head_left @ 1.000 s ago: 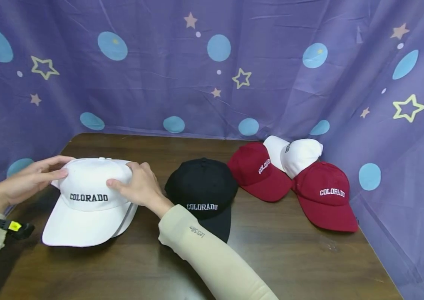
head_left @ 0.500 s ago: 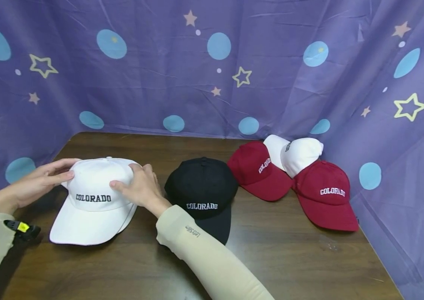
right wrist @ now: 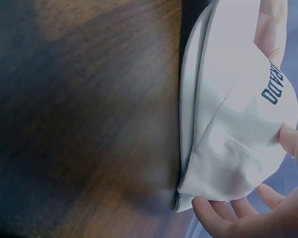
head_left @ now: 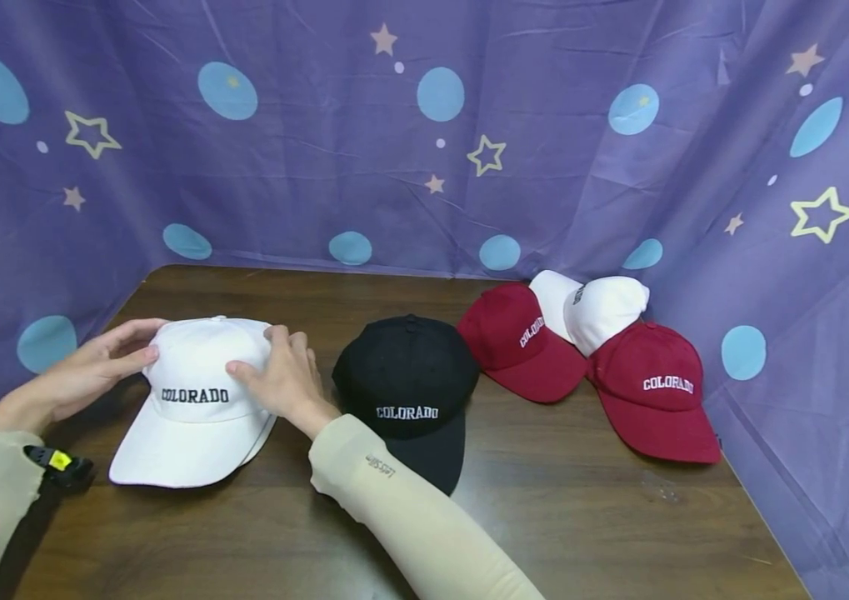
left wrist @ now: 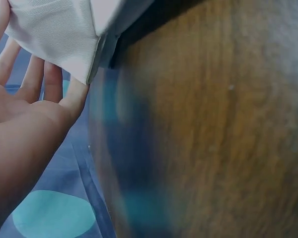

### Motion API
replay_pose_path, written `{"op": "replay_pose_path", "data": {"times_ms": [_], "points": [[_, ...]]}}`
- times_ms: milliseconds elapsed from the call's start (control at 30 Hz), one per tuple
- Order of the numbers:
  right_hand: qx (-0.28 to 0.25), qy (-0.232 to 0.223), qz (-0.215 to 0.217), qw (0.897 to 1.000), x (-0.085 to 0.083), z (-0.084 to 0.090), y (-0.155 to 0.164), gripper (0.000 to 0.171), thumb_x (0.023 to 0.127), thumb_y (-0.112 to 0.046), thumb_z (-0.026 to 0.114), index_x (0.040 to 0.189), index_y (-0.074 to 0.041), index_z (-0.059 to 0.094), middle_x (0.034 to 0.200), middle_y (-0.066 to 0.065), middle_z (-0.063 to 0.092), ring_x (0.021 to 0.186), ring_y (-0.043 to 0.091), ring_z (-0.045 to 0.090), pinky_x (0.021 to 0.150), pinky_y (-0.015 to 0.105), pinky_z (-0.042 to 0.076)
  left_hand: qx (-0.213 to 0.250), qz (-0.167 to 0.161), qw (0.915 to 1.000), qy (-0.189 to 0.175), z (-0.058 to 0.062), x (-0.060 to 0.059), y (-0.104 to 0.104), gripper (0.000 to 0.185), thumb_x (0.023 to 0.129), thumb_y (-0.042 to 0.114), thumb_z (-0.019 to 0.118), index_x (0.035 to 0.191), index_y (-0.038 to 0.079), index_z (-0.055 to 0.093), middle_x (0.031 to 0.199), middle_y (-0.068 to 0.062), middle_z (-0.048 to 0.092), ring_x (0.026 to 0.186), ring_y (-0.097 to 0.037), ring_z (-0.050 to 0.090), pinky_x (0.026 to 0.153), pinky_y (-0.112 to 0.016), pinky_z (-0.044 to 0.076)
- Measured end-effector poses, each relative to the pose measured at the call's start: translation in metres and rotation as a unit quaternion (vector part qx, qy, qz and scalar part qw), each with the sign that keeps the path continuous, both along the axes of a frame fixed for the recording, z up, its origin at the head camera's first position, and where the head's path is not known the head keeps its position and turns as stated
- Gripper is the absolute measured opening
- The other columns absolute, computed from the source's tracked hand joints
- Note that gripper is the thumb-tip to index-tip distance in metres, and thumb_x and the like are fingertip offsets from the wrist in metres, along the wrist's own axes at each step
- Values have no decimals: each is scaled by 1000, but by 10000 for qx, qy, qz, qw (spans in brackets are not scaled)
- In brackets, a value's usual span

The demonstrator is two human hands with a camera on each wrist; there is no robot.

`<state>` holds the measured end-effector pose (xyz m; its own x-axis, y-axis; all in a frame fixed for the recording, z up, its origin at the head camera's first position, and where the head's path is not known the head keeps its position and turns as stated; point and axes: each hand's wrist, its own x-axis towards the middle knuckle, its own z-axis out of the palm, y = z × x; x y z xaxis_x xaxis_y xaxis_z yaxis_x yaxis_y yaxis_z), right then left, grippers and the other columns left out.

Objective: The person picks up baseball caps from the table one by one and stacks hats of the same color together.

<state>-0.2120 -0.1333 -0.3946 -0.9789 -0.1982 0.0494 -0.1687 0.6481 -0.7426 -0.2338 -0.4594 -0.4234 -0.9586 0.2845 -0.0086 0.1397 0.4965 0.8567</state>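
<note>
A white cap (head_left: 186, 442) lettered COLORADO is at the left of the table, brim toward me. It is nested over a second white cap, whose brim (right wrist: 189, 94) shows as a separate layer beneath in the right wrist view. My left hand (head_left: 87, 375) holds the left side of the crown, thumb in front and fingers behind. On the other side my right hand (head_left: 285, 375) grips the crown, its thumb on the front panel and its fingers round the side. Just right of that hand sits a black cap (head_left: 405, 367), partly covered by my right sleeve.
At the back right, a red cap (head_left: 521, 350), a white cap (head_left: 607, 312) lying on its side and another red cap (head_left: 652, 392) crowd together. A purple curtain (head_left: 349, 192) closes off the back and sides of the brown wooden table (head_left: 581, 517).
Both hands have shifted slightly right with the white cap, and its brim now lines up more closely over the lower one. The black and red caps have stayed put.
</note>
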Motion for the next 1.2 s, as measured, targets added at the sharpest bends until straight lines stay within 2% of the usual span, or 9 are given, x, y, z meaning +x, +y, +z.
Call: {"op": "replay_pose_path", "data": {"times_ms": [267,333,667,867,1000,1100,1200], "points": [[126,-105,-9,9999,-3,1,-2,68,95,-58,75,150,-28,51,138,2,55,118,15,55,91,32,55,23,142,9998,146,-4,-2,3,51,113,17,52,161,15,36,138,23,49,120,11,49,89,-8,42],[169,-134,4,9998,-5,2,-2,68,96,-58,74,152,-27,51,139,2,54,120,15,56,92,32,55,-54,152,9997,195,-4,-4,4,53,114,18,52,163,11,34,139,22,48,121,11,48,89,-7,42],[363,-170,194,9990,-11,9,1,67,100,-51,70,157,-26,48,147,3,53,128,19,56,101,34,52,-240,456,9982,-306,5,-10,9,64,113,38,53,168,17,28,151,11,41,125,11,39,91,-6,38],[71,-262,452,9986,-11,12,16,68,102,-48,67,159,-18,46,152,6,50,132,20,55,106,32,49,-203,533,9982,-187,4,-11,7,61,112,34,55,166,16,32,145,19,46,126,10,42,89,-8,38],[-347,-298,871,9952,-7,30,36,68,103,-46,66,160,-15,44,157,8,47,139,20,52,111,32,46,-136,672,9976,112,5,-7,0,59,112,27,58,165,15,35,142,23,49,124,13,44,88,-8,37],[-768,-224,1372,9873,-2,56,60,67,105,-42,66,161,-15,42,158,8,47,140,20,52,110,31,47,-80,782,9958,462,11,-2,-4,57,111,20,59,163,13,37,143,23,51,124,13,46,89,-8,38],[-1140,-91,1729,9783,0,86,94,65,106,-39,66,162,-17,42,159,7,49,139,23,56,108,31,49,-71,933,9923,811,23,1,1,53,110,17,60,160,13,42,141,22,53,123,13,48,88,-7,40]]}}
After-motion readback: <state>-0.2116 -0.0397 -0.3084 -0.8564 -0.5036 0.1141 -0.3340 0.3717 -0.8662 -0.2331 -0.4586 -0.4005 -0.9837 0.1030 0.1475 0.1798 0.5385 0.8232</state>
